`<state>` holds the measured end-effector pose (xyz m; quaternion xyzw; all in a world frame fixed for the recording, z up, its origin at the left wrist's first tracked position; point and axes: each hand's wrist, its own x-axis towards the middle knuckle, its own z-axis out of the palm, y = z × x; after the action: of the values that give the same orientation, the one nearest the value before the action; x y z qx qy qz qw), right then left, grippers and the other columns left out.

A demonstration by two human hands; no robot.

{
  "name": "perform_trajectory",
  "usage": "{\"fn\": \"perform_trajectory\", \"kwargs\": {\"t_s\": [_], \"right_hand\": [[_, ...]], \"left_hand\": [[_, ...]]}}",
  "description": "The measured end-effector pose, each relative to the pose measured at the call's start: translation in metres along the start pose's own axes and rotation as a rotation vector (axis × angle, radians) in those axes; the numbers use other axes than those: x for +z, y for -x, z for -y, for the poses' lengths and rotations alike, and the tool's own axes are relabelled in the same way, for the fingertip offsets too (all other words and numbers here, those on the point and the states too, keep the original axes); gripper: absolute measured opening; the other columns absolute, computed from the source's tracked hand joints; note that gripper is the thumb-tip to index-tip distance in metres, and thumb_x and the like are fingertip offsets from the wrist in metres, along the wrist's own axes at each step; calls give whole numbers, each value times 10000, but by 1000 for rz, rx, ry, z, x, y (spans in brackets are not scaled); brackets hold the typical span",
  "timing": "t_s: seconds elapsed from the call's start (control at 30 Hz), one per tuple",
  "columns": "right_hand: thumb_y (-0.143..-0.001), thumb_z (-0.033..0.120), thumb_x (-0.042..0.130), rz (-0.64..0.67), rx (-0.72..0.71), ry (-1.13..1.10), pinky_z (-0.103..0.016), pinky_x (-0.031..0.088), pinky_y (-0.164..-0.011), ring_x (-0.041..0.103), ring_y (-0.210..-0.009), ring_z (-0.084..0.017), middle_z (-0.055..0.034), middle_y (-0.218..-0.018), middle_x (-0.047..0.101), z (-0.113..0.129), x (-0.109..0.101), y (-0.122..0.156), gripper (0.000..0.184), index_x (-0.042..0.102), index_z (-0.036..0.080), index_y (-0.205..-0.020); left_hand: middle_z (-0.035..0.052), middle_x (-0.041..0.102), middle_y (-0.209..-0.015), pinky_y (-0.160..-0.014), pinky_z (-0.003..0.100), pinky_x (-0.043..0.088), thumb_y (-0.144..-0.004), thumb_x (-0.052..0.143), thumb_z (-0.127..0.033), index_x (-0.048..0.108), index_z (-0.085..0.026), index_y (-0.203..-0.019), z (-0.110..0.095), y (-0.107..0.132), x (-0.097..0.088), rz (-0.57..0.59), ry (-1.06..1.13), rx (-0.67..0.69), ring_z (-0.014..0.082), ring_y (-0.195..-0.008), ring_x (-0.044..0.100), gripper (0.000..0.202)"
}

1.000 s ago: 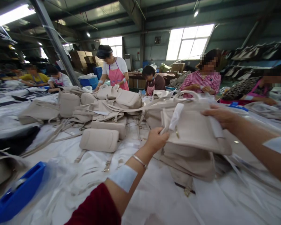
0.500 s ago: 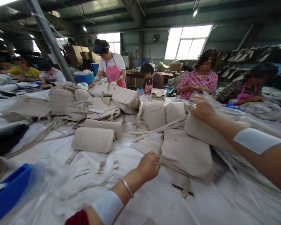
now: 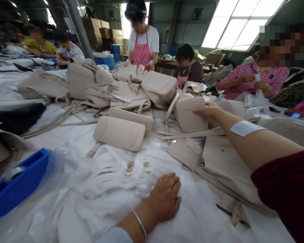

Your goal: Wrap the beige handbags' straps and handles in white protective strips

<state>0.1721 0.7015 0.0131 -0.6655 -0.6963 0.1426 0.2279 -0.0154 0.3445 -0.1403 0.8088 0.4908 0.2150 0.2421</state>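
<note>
Flat on the white sheeting point(image 3: 126, 216) rests my left hand point(image 3: 164, 197), palm down and holding nothing; a silver bangle circles its wrist. My right hand point(image 3: 209, 113) reaches far forward to a boxy beige bag point(image 3: 190, 116). One digit lies across the bag's front face near its right edge, and the other fingers are mostly hidden at its side. Below that arm lies a larger beige bag point(image 3: 228, 162) with its flap point(image 3: 184, 153) spread to the left. Left of centre, another beige bag point(image 3: 119, 133) lies with a buckled strap point(image 3: 128, 168) hanging toward me.
More beige bags point(image 3: 159, 84) are heaped across the table. A blue tape dispenser point(image 3: 22, 182) stands at the left, near black material point(image 3: 17, 116). Across the table are a person in a pink apron point(image 3: 142, 47), a person in a dark top point(image 3: 188, 67) and one in a checked shirt point(image 3: 255, 81).
My view has come closer and tilted down. My left hand has gone from curled near the flap to flat on the sheeting. My right hand has shifted onto the boxy bag's side.
</note>
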Motion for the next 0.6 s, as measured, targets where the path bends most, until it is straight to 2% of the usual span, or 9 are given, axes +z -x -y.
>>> {"fn": "perform_trajectory", "kwargs": {"t_s": [0.1,0.2,0.27,0.3,0.33,0.4,0.5,0.6], "right_hand": [[-763,383,725,81,-81,81,-336,464,-755,615,-847,-224,-160,-979,703,19,19,21,397,667,73,-1004],[-756,241,684,89,-267,122,-328,446,-851,612,-959,-261,-137,-1035,689,46,33,57,185,674,135,-908],[-754,197,652,83,-392,125,-325,420,-911,587,-1035,-270,-128,-1089,668,60,30,80,135,661,164,-884],[-757,188,637,72,-439,123,-329,407,-932,574,-1057,-275,-128,-1104,658,66,21,90,121,652,171,-876],[-764,190,623,54,-473,119,-338,398,-943,563,-1065,-279,-132,-1108,648,69,8,97,107,643,173,-867],[-774,204,604,3,-504,112,-358,390,-937,551,-1044,-285,-142,-1085,636,74,-33,107,68,623,170,-830],[-738,221,637,-94,-485,27,-351,391,-888,533,-938,-254,-103,-936,626,79,-118,116,91,570,180,-693],[-656,219,723,-197,-376,-288,-313,397,-796,485,-793,-188,-18,-721,562,87,-209,138,205,531,184,-593]], "left_hand": [[101,506,-1436,-1222,395,163,-878,552,-321,475,-184,-1373,-2,0,-1,-5,-12,-8,245,-1428,315,520],[103,507,-1435,-1215,409,177,-872,548,-322,480,-194,-1367,-3,1,0,-4,-29,-8,250,-1430,315,516],[106,501,-1440,-1209,424,189,-872,543,-328,476,-204,-1371,-3,2,1,-7,-39,-1,256,-1430,318,518],[108,498,-1444,-1207,432,191,-874,539,-329,475,-206,-1373,-3,2,2,-9,-43,5,259,-1430,318,518],[111,495,-1447,-1207,438,188,-875,535,-326,474,-205,-1375,-4,3,2,-7,-45,11,262,-1430,317,518],[120,491,-1449,-1209,449,169,-868,538,-305,481,-197,-1374,-6,4,0,4,-12,4,269,-1432,309,520],[141,496,-1438,-1205,480,141,-817,581,-258,528,-180,-1337,-14,4,-8,33,142,-55,297,-1424,313,529],[168,556,-1363,-1175,530,187,-718,681,-267,635,-168,-1187,-30,-2,-25,35,271,-89,360,-1363,382,482]]}}
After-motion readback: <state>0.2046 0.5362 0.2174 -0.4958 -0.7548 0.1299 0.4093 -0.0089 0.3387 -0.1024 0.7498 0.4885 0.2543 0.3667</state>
